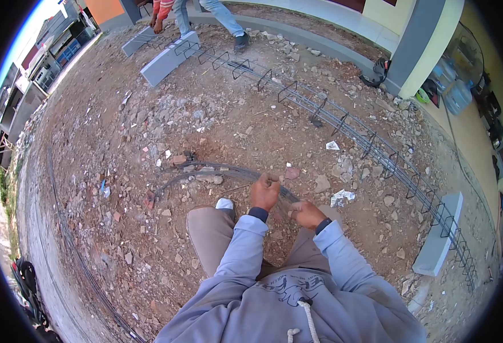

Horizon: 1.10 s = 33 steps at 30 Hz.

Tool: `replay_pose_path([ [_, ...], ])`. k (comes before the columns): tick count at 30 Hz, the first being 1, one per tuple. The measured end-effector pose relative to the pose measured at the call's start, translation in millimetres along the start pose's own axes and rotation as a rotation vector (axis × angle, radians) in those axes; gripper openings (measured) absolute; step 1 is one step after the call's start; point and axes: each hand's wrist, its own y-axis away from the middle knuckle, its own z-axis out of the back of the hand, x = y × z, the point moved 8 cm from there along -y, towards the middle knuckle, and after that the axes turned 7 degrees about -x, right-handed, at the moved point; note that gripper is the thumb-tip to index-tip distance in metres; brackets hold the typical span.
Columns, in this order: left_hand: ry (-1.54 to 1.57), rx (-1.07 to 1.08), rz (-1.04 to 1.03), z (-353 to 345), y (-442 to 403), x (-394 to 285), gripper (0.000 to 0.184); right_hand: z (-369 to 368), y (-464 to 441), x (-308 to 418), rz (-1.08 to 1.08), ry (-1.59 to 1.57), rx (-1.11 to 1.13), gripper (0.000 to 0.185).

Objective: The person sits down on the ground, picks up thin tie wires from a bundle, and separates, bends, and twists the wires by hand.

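Rubble and bare dirt [205, 108] filled the ground, with a pillar [428, 48] standing at the upper right of the frame; a long steel frame [343, 123] ran from the upper left to the lower right, over three grey blocks [443, 234]; another person's hand [158, 26] was near its far end.

At the centre, a bundle of thin dark wire [234, 170] arched leftwards from the lap, its far end resting among stones and brick bits; the left hand [264, 192] was closed around the bundle, and the right hand [307, 215] was closed on its right end, though the exact finger contact was blurred.

The bundle looked light and springy, stiff enough to keep its curve yet easy to bend; it seemed hardly fragile or slippery, though loose strands might have slid apart or pricked the skin; the best place for a grip appeared to be the gathered part near the right end, since the left end spread out.

By count: one bundle, its separate wires too fine to number; one steel frame; three blocks, two at the upper left and one at the lower right; long dark strands [71, 243] also lay at the lower left, their number unclear.
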Motion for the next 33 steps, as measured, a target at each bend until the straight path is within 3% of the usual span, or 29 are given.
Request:
replay_pose_path([
  [1,-0.019,-0.008,-0.008,0.3,0.0,0.4,0.017,-12.6,12.8,11.7,-0.081,-0.153,0.223,0.02],
  [4,0.084,-0.047,-0.033,-2.2,-10.0,11.9,0.013,-12.6,30.3,40.4,-0.055,-0.655,0.386,0.022],
  [7,0.253,-0.046,0.086,2.0,-15.0,12.3,0.013,29.5,30.6,58.1,-0.049,-0.971,0.091,0.023],
  [8,0.268,-0.069,0.076,3.8,-15.8,14.9,0.012,42.6,26.8,51.7,-0.088,-0.923,-0.02,0.021],
  [11,0.199,-0.128,0.023,5.9,-17.0,18.3,0.011,67.3,7.6,2.3,0.057,0.063,-0.597,0.022],
  [12,0.093,-0.138,-0.007,6.7,-14.2,15.0,0.011,57.9,4.2,-13.7,-0.017,0.147,-0.538,0.022],
  [15,-0.046,-0.166,-0.033,8.7,-10.9,13.7,0.014,2.0,18.6,-21.0,0.076,0.084,0.012,0.022],
  [18,-0.044,-0.143,-0.019,7.0,-13.7,25.7,0.016,-18.3,72.0,22.6,-0.121,-0.555,0.542,0.023],
  [22,0.15,-0.176,0.0,8.8,-15.6,15.1,0.017,43.8,81.0,41.0,-0.045,-1.013,0.134,0.021],
  [25,0.186,-0.232,0.014,10.8,-23.5,27.1,0.017,93.8,69.5,-2.1,-0.1,-0.277,-0.526,0.019],
  [26,0.075,-0.218,0.045,9.4,-20.7,22.4,0.015,95.6,63.3,-16.2,0.138,0.139,-0.727,0.02],
  [29,-0.056,-0.255,-0.114,13.6,-11.1,-7.5,0.014,34.2,58.9,-44.1,0.294,0.312,-0.287,0.018],
  [32,-0.08,-0.302,-0.064,19.2,-13.0,2.4,0.011,-14.5,98.9,-7.0,-0.153,-0.284,0.497,0.017],
  [33,-0.075,-0.326,-0.074,21.0,-15.0,6.6,0.011,-9.4,100.9,7.4,-0.084,-0.46,0.483,0.017],
])
